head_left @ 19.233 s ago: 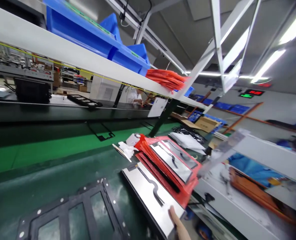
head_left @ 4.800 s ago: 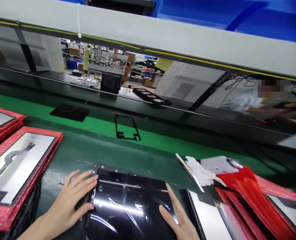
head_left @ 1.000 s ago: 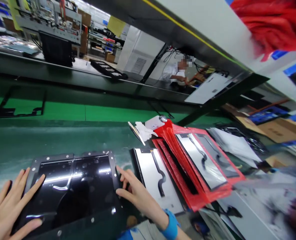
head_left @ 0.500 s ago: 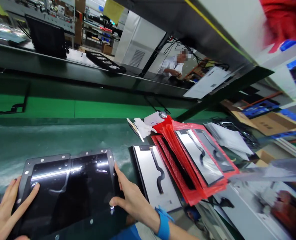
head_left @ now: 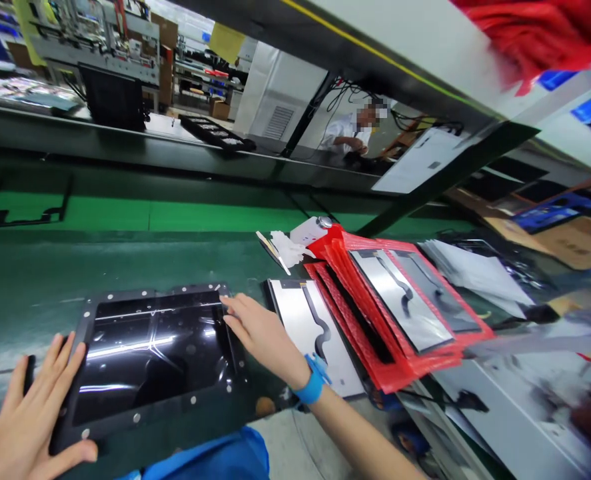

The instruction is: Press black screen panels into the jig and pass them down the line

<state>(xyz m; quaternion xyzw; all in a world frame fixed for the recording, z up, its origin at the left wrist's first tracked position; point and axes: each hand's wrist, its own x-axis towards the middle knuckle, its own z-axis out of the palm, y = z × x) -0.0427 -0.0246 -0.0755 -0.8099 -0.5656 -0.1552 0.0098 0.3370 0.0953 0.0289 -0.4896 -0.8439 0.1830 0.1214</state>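
Note:
A glossy black screen panel in a dark frame dotted with white spots [head_left: 150, 360] lies flat on the green bench. At its left edge is my left hand [head_left: 40, 407], fingers spread, the thumb by the lower left corner. My right hand [head_left: 260, 333] is at the upper right corner, its fingertips drawn together on the edge. Whatever may be between those fingertips is too small to make out. A blue band [head_left: 312, 383] circles my right wrist. Just past that hand lies a silver-backed display panel [head_left: 295, 313] with a dark flex cable.
Red bubble-wrap sleeves [head_left: 345, 320] are stacked at the right, with another silver display panel [head_left: 395, 293] on top. Behind them stand a white bottle [head_left: 308, 231] and crumpled tissue [head_left: 288, 250]. White sheets [head_left: 475, 273] lie farther right. A person [head_left: 348, 137] works beyond the shelf.
The black panel has shifted right and lies flatter in view. My right hand has gone from its right side up to the upper right corner; my left hand stays at the left edge.

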